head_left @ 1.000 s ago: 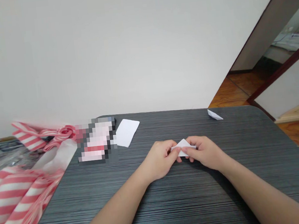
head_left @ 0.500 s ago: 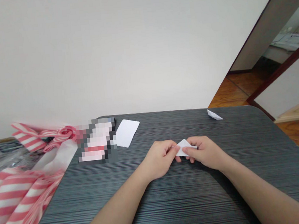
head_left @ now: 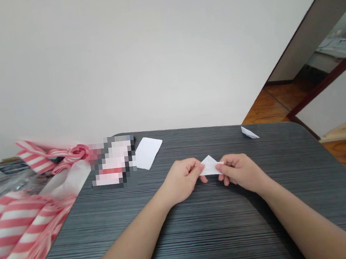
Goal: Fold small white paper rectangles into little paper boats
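A small piece of folded white paper (head_left: 209,167), peaked at the top with a straight lower edge, is held between both hands above the table. My left hand (head_left: 183,180) pinches its left end between thumb and fingers. At the right end, my right hand (head_left: 241,171) grips it with the thumb on the near face and the fingers behind. The fingertips behind the paper are partly hidden.
The dark grained table (head_left: 202,233) meets a pale wall. White sheets (head_left: 149,152) lie beside a blurred-out phone-like object (head_left: 113,160) at the back left. Another folded white paper (head_left: 249,132) sits at the back right. Red-and-white striped cloth (head_left: 22,223) is heaped left of the table.
My right hand has shifted slightly right, its thumb now at the paper's right end. The paper sits a little higher in view, more level, with more of its face showing.
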`<action>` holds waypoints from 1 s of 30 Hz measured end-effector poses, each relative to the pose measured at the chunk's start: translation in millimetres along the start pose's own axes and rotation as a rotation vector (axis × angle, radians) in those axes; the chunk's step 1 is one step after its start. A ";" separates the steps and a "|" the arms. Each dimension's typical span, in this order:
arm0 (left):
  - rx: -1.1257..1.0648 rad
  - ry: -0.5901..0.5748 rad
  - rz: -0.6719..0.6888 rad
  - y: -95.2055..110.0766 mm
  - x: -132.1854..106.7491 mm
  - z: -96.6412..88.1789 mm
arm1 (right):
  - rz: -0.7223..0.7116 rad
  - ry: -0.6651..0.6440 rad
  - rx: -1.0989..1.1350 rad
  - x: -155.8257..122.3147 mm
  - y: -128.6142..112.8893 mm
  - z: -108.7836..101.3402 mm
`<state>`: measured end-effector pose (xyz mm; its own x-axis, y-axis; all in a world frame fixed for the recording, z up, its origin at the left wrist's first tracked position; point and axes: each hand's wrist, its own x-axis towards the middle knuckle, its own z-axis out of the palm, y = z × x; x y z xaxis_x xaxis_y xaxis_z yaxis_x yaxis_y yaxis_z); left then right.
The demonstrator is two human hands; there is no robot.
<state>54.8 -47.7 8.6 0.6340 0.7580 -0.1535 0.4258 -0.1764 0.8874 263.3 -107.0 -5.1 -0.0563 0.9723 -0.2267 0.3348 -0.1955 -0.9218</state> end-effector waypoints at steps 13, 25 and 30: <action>-0.044 0.078 0.014 -6.4 0.2 -4.2 | -0.023 0.018 0.068 0.0 1.1 -4.7; -0.058 0.161 0.039 -8.9 4.1 0.1 | -0.070 0.097 0.131 0.3 1.8 -3.2; 0.004 0.419 0.082 -13.7 6.8 4.7 | -0.038 0.162 0.111 2.8 4.9 -0.6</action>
<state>56.3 -43.1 -6.6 0.3493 0.9308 0.1077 0.3881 -0.2483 0.8875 265.4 -105.2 -10.2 0.0880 0.9853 -0.1461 0.2295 -0.1628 -0.9596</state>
